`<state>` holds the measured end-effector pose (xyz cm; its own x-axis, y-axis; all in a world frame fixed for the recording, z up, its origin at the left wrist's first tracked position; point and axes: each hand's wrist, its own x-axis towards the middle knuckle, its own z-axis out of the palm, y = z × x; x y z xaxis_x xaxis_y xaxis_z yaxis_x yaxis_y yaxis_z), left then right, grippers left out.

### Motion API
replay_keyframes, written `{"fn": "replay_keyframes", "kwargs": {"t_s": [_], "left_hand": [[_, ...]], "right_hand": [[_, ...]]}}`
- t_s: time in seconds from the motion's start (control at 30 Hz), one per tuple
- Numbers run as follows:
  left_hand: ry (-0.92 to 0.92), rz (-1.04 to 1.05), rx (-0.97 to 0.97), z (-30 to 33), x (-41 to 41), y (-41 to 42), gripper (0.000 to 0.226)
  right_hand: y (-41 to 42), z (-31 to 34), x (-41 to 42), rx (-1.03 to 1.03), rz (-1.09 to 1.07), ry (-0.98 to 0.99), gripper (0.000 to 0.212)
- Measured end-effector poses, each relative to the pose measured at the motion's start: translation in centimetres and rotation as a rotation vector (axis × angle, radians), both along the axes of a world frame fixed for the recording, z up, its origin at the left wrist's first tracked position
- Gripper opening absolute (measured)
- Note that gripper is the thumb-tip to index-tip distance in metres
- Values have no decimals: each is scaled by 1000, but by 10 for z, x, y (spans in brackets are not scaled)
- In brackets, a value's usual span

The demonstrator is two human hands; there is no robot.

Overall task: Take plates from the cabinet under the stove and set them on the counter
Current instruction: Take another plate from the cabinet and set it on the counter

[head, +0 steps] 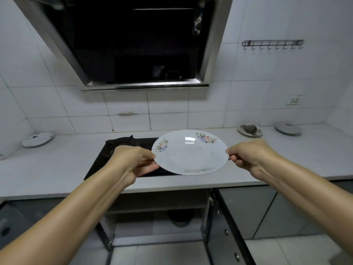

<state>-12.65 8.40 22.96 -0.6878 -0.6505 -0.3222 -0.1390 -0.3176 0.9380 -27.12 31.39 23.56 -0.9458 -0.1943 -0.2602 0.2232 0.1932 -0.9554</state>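
White ceramic plate [190, 153], floral print, qty 1 in hand. Head view only. Left hand [131, 161] pinches its left rim, thumb on top, fingers under; right hand [250, 156] pinches the opposite rim likewise. Plate held near level betw. both hands, over the stove [112, 148] and front edge of counter [298, 157], apparently not yet down.

Step in hand, est.: setting plate on counter. Keep it level, shift to bare counter right of the right hand, lower flat, slide fingers out last.

Count:
- Other plates on counter: 3: one [37, 139] far left of left hand, two [249, 130] [288, 128] beyond right hand.
- Cabinet [160, 222] below hands: doors open, 1 dark round item inside, unclear what.
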Motion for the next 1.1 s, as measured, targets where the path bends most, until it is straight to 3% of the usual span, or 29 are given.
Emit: {"fn": "replay_keyframes", "kwargs": {"t_s": [0.3,0.73,1.1], "left_hand": [[-1,-175,10,0,-69,103,9],[-22,-369,22,-18,-203,317,7],[-26,-502,9,-39,-345,419,5]], "right_hand": [[123,-1,-30,2,-178,10,9],[348,-5,-108,67,-355,55,5],[456,-27,-208,97,-500,-3,4]]}}
